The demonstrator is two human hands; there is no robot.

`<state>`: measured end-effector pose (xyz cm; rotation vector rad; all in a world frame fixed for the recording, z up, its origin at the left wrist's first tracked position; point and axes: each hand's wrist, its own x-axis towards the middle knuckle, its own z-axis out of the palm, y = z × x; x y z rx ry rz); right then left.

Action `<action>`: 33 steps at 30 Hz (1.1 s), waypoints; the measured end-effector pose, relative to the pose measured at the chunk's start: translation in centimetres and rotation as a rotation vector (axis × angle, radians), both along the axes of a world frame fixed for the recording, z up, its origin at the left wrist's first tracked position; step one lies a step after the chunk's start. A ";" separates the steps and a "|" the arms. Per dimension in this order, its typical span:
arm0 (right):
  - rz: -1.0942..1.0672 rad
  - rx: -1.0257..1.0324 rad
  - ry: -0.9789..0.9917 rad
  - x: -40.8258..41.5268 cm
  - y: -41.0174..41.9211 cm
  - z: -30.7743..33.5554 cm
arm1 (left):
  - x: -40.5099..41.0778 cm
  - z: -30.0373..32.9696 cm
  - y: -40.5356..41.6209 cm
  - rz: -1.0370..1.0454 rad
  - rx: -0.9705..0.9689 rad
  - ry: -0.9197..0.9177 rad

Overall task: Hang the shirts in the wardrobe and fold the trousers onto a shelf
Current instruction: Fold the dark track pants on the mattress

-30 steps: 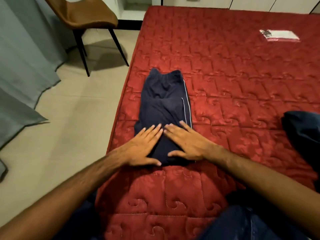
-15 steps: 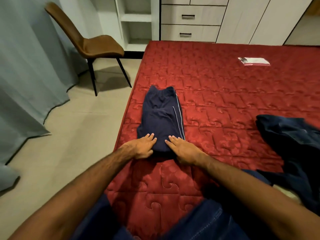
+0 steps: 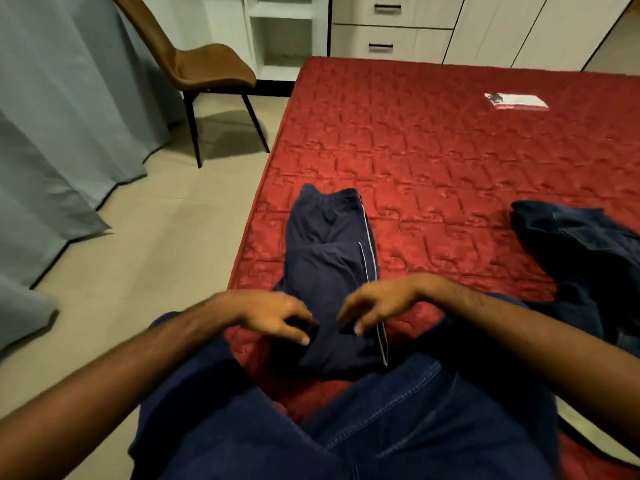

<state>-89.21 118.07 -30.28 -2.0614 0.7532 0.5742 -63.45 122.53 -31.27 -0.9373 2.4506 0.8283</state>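
Looking down from my head camera, I see the red quilted mattress [image 3: 450,174] filling most of the view, and I place everything else against it. Off its left edge stand grey curtains [image 3: 62,116] and a brown chair [image 3: 207,67] on the beige floor; beyond its far edge are white drawers [image 3: 388,26]. Near its right edge lies a crumpled dark denim garment [image 3: 585,258], and toward its far right corner a small white packet [image 3: 519,101].

Close to the mattress's left edge lie the navy track trousers [image 3: 329,258], folded into a narrow strip running away from me, elastic waistband at the far end and thin white piping down the right side. The near end is raised off the mattress, just above my denim-clad lap.

My left hand [image 3: 273,315] and right hand [image 3: 377,303] come in from either side, palms down, wrists arched, fingers curled downward. The fingertips of each pinch the near end of the trousers, the left on the left corner, the right beside the piping. Motion blur hides the exact finger placement.
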 end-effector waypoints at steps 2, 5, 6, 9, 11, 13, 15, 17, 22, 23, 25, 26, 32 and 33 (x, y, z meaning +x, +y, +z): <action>-0.231 -0.173 -0.166 0.2 -2.6 -0.6 | 0.9 -0.7 -2.4 0.185 -0.143 0.214; -0.477 -0.709 -0.194 0.6 -5.8 -2.3 | 1.9 -3.1 -6.4 0.608 -0.392 0.268; -0.519 -0.739 -0.070 1.0 -6.5 -2.8 | 1.9 -3.9 -7.4 0.723 -0.375 0.263; -0.537 -0.639 0.174 1.5 -8.1 -3.6 | 1.6 -6.4 -9.4 0.852 -0.236 0.246; -0.515 -0.529 0.070 1.2 -9.7 -3.2 | 1.8 -6.9 -10.4 0.869 -0.249 0.257; -0.467 -0.269 -0.163 0.6 -11.0 -1.9 | 1.8 -5.7 -11.3 0.858 -0.234 0.350; -0.497 -0.005 -0.290 -0.1 -12.7 0.1 | 1.9 -4.3 -12.5 0.842 -0.152 0.511; -0.542 0.079 -0.320 -0.3 -15.1 1.9 | 1.7 -3.1 -14.2 0.897 -0.147 0.615; -0.813 -0.380 -0.299 1.7 -22.3 0.7 | 1.6 -3.7 -20.7 1.151 -0.348 0.648; -0.889 -0.569 -0.251 2.2 -22.5 -0.1 | 1.8 -4.4 -21.4 1.214 -0.315 0.605; -0.958 -0.830 -0.239 3.2 -20.8 -1.3 | 1.9 -6.4 -21.5 1.316 -0.224 0.504; -0.922 -0.901 -0.282 3.8 -19.1 -2.1 | 2.2 -7.7 -21.1 1.302 -0.199 0.460; -0.483 -0.898 -0.096 5.6 -6.7 -10.3 | 2.2 -9.8 -17.7 1.176 0.013 0.354; -0.494 -0.886 -0.074 5.5 -6.5 -11.3 | 2.0 -9.8 -17.6 1.219 0.110 0.412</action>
